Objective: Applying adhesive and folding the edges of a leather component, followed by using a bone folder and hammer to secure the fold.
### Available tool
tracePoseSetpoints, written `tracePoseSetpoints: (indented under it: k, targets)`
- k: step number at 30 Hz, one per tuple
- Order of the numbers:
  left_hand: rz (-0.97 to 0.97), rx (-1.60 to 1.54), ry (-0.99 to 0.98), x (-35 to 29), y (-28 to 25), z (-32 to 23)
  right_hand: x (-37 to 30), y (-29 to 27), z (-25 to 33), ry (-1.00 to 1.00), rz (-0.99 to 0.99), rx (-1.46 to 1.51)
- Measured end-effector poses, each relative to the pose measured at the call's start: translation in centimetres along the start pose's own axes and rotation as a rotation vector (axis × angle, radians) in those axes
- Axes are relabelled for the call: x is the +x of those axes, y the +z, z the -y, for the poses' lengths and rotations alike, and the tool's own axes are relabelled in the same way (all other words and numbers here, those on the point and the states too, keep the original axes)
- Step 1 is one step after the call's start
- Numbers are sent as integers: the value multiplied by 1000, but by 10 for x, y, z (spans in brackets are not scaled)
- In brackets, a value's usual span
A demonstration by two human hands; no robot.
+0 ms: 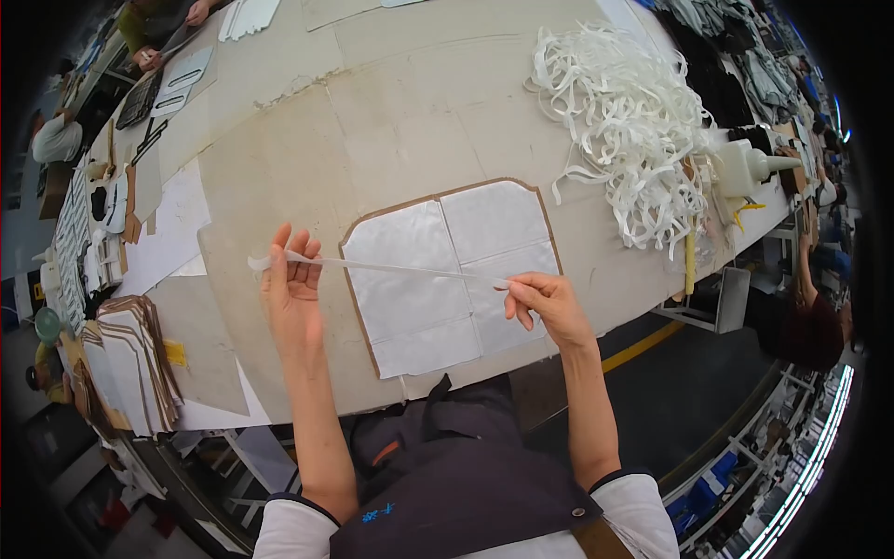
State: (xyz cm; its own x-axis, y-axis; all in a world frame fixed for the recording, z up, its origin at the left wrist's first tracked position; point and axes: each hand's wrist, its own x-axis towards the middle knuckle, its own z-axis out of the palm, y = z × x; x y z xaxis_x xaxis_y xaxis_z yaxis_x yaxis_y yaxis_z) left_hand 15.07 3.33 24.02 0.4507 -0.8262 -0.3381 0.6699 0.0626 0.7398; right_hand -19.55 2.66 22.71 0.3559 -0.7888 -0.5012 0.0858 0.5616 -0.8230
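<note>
A narrow white strip [400, 268] is stretched nearly level between my two hands. My left hand [296, 303] is closed lightly on it, thumb against fingers, and a short curled end sticks out to the left. My right hand [551, 306] pinches the other end between thumb and fingertips. Beneath the strip, a white panel with brown edging [410, 321] lies flat on the table, its far corners cut at a slant. Seams or creases divide it into sections. My right hand is over its right edge; my left is just beyond its left edge.
A tangled heap of white strips [624, 121] lies at the far right, near a white squeeze bottle [745, 168]. Brown-edged panels [140, 363] are stacked at the left. A dark calculator [140, 101] sits far left, near another person's hand [149, 59]. The table's near edge borders my apron.
</note>
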Motion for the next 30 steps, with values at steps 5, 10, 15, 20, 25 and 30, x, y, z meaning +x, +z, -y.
tracePoseSetpoints:
  k: [5,10,15,20,25,30]
  targets:
    - [5,615,229,-58,26,-33,-6,23,-43,-313,-376,-600]
    - [746,972,747,-125,47,-19,-46,109,-20,198,185,274]
    - [891,1013,847,-159,38,35,-33,110,-3,327,274,374]
    - [1243,1123,732,-163,30,23,-25,84,8,295,274,293]
    - [764,1064,450,-86,26,-2,-24,62,18,176,307,-32]
    - [995,927,-140,-10,16,29,-19,48,28,161,393,-73]
